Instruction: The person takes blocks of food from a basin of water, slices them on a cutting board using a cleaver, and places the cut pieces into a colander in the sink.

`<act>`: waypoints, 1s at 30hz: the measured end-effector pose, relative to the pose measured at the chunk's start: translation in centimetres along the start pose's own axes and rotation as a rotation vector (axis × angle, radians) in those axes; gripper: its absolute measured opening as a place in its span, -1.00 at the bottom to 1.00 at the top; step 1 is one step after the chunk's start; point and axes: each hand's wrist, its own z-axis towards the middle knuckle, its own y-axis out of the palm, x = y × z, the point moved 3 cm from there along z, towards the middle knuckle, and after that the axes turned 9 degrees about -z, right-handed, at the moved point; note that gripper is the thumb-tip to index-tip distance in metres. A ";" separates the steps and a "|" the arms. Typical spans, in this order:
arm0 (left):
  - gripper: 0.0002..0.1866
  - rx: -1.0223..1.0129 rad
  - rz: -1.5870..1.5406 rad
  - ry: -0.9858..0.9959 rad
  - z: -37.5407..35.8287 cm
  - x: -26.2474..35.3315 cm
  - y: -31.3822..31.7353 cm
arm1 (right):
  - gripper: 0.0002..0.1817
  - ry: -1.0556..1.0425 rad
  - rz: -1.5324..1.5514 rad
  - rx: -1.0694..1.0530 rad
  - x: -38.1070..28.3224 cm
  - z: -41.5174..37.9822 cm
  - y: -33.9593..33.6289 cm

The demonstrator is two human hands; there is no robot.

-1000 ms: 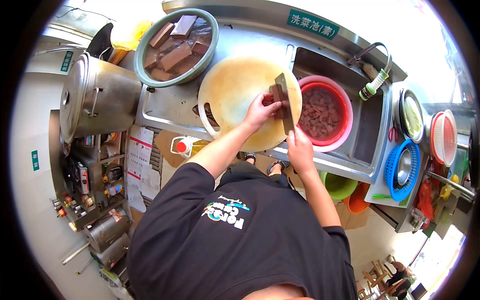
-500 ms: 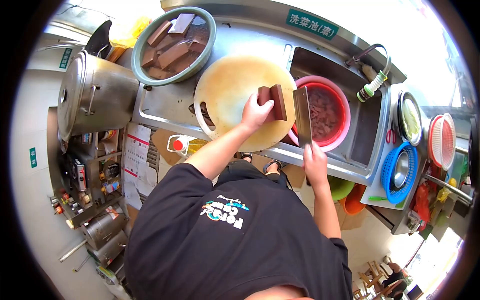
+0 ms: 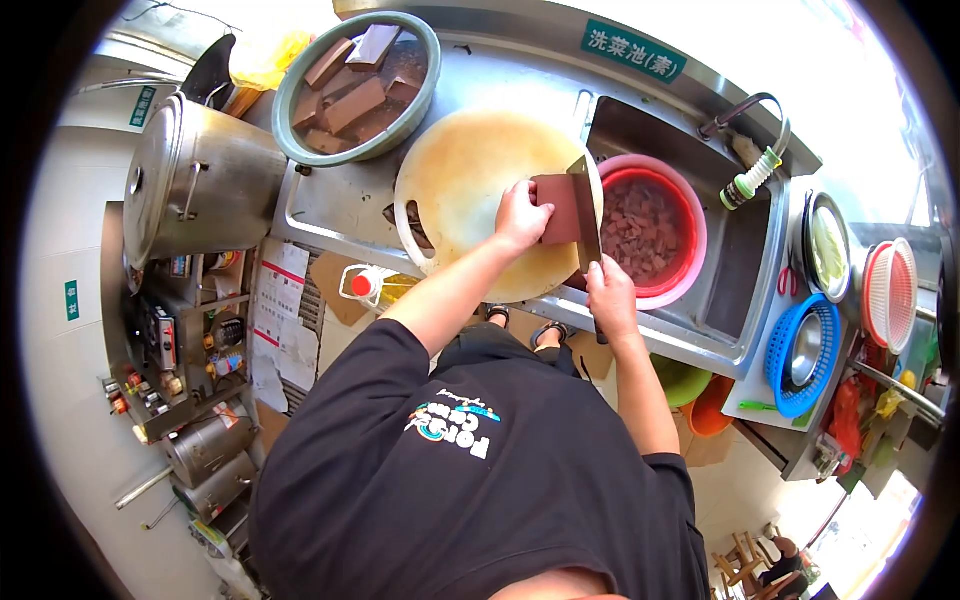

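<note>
My left hand [image 3: 522, 217] is closed on the left side of a reddish-brown block of what looks like blood curd [image 3: 558, 208], its broad face showing. The block lies on a round wooden cutting board [image 3: 455, 165] with a handle slot. In my right hand [image 3: 611, 296] is the handle of a broad cleaver [image 3: 586, 208]. Its blade stands on edge at the block's right end, near the board's rim. Just right of the board, a pink basin [image 3: 692, 190] and a red inner one hold many small cut brown pieces [image 3: 640, 235] in liquid.
A grey-green basin [image 3: 432, 85] of larger brown blocks in water stands behind the board. The metal sink [image 3: 735, 270] with its faucet [image 3: 750, 180] lies right. A large steel pot [image 3: 225, 185] is at the left, and a blue basket [image 3: 780, 345] at the far right.
The cleaver has moved left from beside the pink basin onto the block's right end. The curd, earlier two upright slabs, now shows its broad face.
</note>
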 end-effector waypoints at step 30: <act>0.02 -0.447 1.019 0.429 -0.7 5.2 5.2 | -0.72 -0.020 -0.211 0.223 -1.8 -2.0 -5.5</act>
